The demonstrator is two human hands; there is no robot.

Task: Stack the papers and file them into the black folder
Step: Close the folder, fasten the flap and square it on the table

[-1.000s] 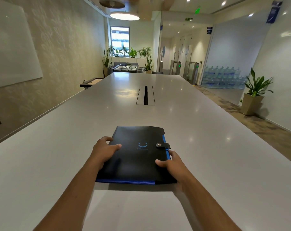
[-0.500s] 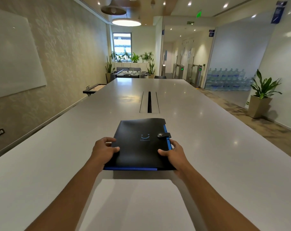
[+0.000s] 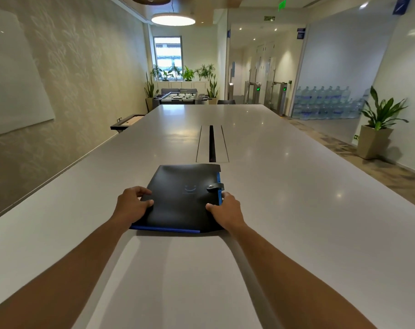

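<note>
Folder closed, final placing on table

Left hand (image 3: pixel 133 205) curled on left edge of black folder (image 3: pixel 180 200), thumb on cover, fingers at rim. Folder flat on white table (image 3: pixel 296 210), strap snapped, no loose papers seen. Right hand (image 3: pixel 226 210) gripping right edge below strap. Probably filing done; next, only releasing both hands gently.

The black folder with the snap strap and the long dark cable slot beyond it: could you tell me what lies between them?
Only bare grey table, per the head view.
</note>
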